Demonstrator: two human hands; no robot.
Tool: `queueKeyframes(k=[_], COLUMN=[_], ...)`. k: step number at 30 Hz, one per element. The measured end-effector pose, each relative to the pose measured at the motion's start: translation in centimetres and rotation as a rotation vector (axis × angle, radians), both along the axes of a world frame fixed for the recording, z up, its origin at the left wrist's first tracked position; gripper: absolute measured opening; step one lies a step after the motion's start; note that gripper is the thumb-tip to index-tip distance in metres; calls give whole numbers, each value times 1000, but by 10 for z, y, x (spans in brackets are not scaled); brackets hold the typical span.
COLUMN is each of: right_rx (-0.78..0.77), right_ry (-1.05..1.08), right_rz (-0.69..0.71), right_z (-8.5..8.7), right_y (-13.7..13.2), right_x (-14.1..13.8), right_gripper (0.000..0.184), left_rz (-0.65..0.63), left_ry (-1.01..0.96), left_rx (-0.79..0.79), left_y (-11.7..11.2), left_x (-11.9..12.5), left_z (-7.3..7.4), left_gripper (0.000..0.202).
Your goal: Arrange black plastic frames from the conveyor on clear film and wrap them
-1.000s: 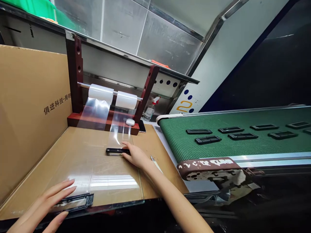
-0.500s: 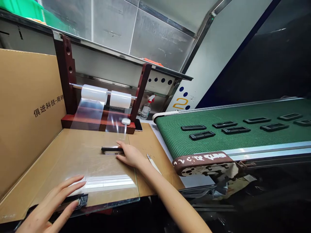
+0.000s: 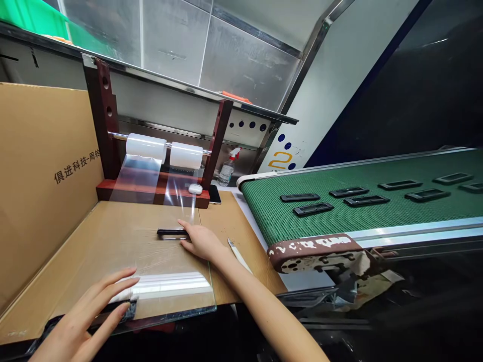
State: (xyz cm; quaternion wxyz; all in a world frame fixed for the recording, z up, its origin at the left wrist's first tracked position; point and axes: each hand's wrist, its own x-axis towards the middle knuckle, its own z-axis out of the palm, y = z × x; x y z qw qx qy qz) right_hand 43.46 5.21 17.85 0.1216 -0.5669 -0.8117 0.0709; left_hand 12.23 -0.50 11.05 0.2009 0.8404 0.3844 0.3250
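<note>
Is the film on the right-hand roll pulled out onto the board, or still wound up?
Pulled out. A clear strip runs from the right film roll down to the black part under the right hand, its sheen visible across the board.

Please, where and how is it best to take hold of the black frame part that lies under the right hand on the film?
Probably at its free left end, coming from above with thumb and finger across the narrow width. The black frame part lies flat and long, and the right hand covers its right end, on the film.

Glossy clear film (image 3: 141, 173) — matt brown cardboard (image 3: 37, 166), ribbed green belt (image 3: 339, 211)
</note>
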Motion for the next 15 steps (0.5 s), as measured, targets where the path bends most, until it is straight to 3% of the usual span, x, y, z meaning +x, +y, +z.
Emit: queueKeyframes(k=[4,8,12,15], right_rx=[9,13,13,21], right_ry=[26,57,78,79], right_rz=[5,3,35,53], right_z=[-1,-1,-4,-5], right_y=[1,3,8,9], right_x=[3,8,9,8], right_gripper=[64,59,59,60], left_rz=[55,148,146,216], left_ry=[-66,-176,-401,-433], left_rx=[-74,-350,-610,-611], left_y=[0,-1,25,69], left_x=[-4,9,58,106], left_z=[3,33,65,68], left_gripper=[37,39,54,47])
